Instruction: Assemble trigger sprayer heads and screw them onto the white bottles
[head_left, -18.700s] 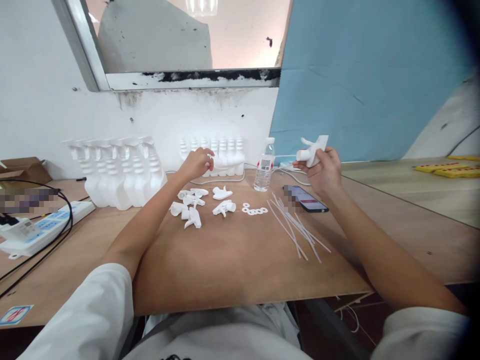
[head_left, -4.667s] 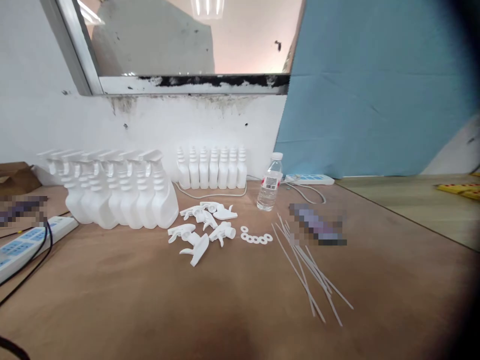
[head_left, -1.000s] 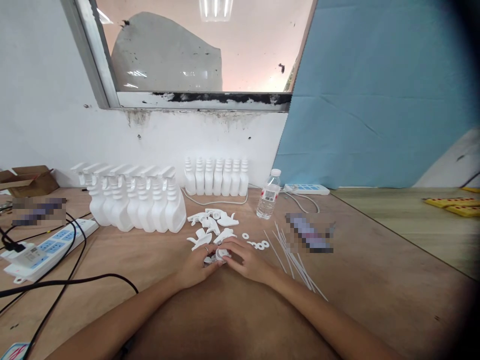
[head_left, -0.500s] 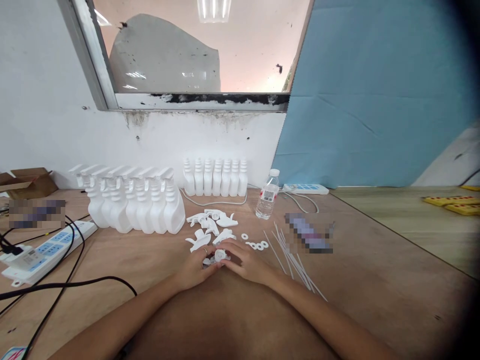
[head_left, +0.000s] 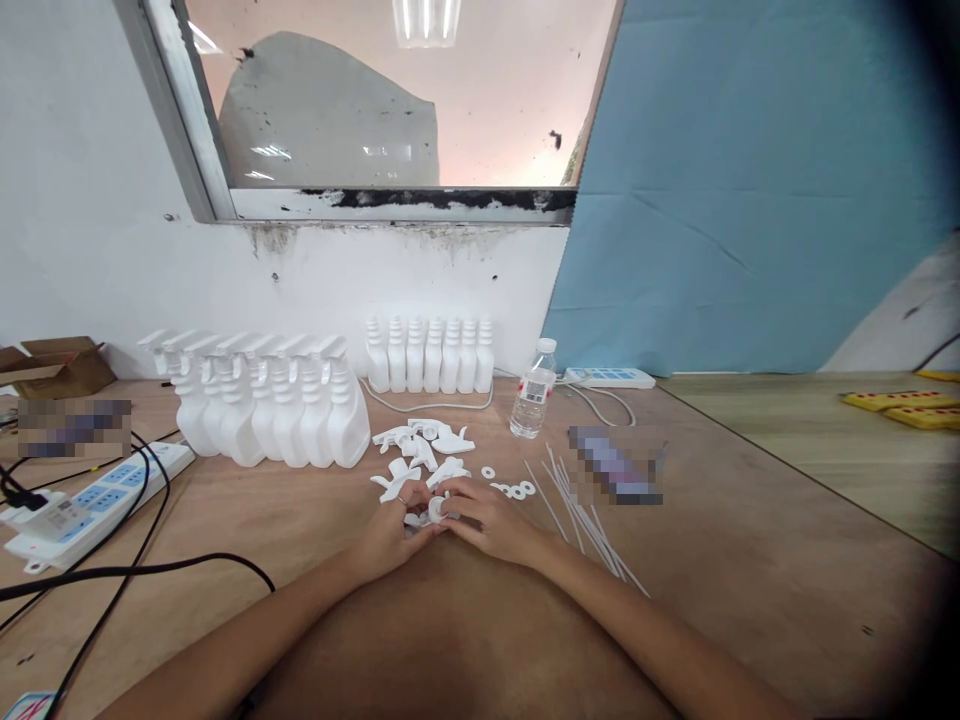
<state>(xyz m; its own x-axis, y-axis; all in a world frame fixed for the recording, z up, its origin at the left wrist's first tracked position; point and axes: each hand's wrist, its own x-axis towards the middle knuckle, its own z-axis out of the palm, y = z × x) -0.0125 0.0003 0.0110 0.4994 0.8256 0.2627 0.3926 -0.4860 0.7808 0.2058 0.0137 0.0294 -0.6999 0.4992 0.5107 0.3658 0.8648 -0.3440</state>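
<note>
Close to my body, my left hand and my right hand meet around a white spray trigger head. My left fingers wrap round its body, which they partly cover. At its round collar, the fingertips of my right hand press from the right. Just beyond my hands lies a loose cluster of white trigger heads. Several flat white washers are to the right of my right hand, and thin white dip tubes lie past them.
Capped white spray bottles stand in a row at left; bottles without triggers line the wall. A water bottle stands right of them. A power strip with black cables occupies the left, and a blurred flat object the right.
The trigger head has turned slightly in my fingers, and its round collar now faces more to the side. Both hands stay in nearly the same place.
</note>
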